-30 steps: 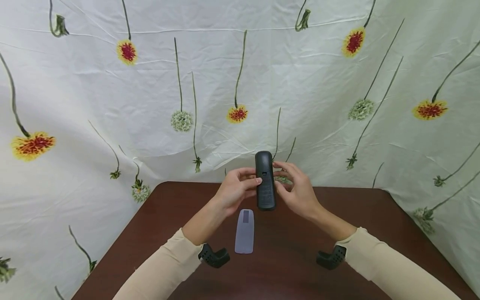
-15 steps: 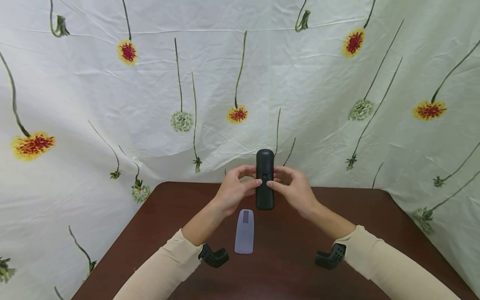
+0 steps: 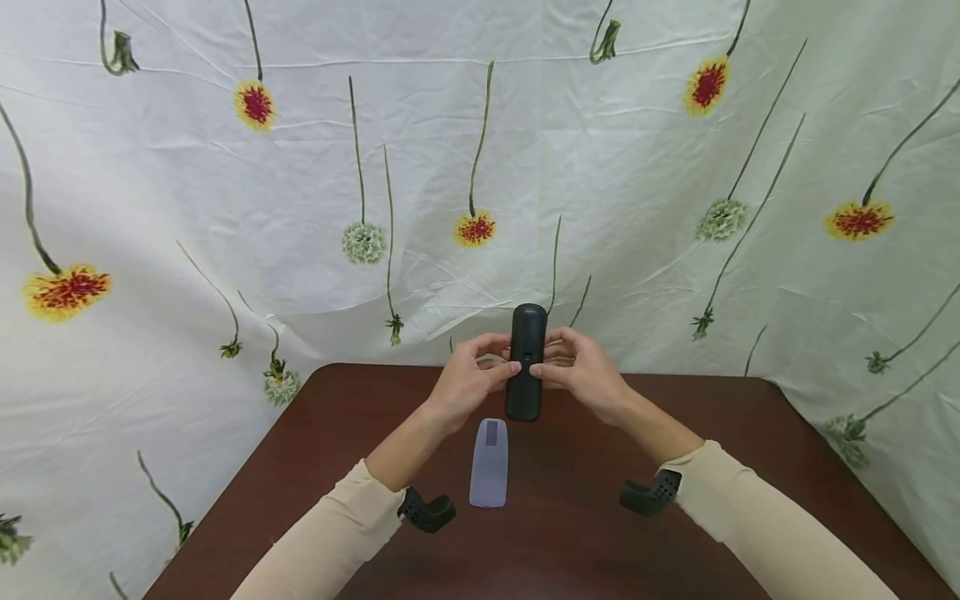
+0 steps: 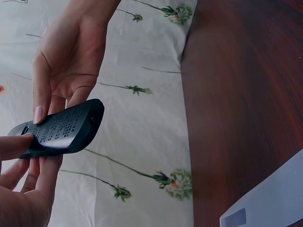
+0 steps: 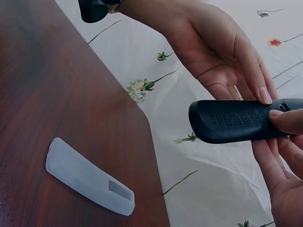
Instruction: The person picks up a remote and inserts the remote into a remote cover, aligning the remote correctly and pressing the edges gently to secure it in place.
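Both hands hold a black remote control [image 3: 524, 396] upright above the far part of the table, its back toward the head camera. My left hand [image 3: 463, 377] pinches it from the left side, thumb on the back and fingers behind. From the right side my right hand [image 3: 592, 375] does the same, its thumb beside the latch notch. Rows of raised print cover the lower back of the remote [image 5: 232, 120] in the right wrist view. The remote's front is hidden. Below the hands, a pale translucent remote sleeve [image 3: 489, 477] with a small rectangular window lies on the table.
The dark reddish-brown table [image 3: 570, 533] has its far edge just behind the hands. A white cloth [image 3: 600, 167] printed with flowers hangs behind and around it. Black wrist devices [image 3: 427, 510] stick out below both beige sleeves [image 3: 322, 533].
My right thumb has come from the remote's right side onto its back. The remote has turned and tilted slightly, its lower end shifting left. The pale sleeve on the table has not moved.
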Demonstrator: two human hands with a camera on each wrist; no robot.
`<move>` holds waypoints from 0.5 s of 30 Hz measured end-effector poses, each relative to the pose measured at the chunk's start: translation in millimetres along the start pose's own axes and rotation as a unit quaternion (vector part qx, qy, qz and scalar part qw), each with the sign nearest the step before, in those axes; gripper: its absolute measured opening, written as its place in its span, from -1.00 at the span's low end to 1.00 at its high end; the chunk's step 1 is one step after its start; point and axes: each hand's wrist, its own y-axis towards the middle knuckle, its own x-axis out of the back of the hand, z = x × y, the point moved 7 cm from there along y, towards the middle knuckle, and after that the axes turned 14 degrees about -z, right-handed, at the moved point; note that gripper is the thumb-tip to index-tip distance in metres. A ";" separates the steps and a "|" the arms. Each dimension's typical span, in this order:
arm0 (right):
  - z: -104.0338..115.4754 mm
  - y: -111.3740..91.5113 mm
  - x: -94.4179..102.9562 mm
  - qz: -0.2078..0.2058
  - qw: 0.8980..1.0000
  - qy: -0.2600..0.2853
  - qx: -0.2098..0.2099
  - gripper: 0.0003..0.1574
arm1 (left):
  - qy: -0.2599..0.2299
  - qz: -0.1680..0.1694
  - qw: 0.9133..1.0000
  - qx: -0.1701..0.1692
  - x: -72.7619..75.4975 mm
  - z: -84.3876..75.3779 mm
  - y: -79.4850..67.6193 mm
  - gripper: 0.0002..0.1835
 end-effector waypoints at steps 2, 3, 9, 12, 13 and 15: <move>-2.7 2.4 -1.8 0.002 1.000 0.006 -0.002 -0.48 | 0.001 -0.003 1.000 0.002 2.3 2.4 1.5 -0.58; -4.1 3.3 -2.5 0.002 1.000 0.010 -0.003 -0.49 | 0.000 -0.003 1.000 0.003 3.1 3.5 2.1 -0.58; -10.3 6.4 -5.8 0.006 1.000 0.023 -0.013 -0.51 | 0.004 -0.007 1.000 0.008 8.4 12.1 5.2 -0.58; -14.5 7.9 -6.4 0.006 0.999 0.027 -0.018 -0.52 | 0.005 -0.014 1.000 0.014 12.4 19.3 6.9 -0.61; -16.0 8.4 -6.3 0.005 0.999 0.027 -0.019 -0.53 | 0.003 -0.017 1.000 0.016 14.0 22.3 7.7 -0.63; -19.3 9.6 -5.7 0.001 0.999 0.030 -0.024 -0.54 | 0.007 -0.027 0.999 0.023 17.7 29.3 9.3 -0.66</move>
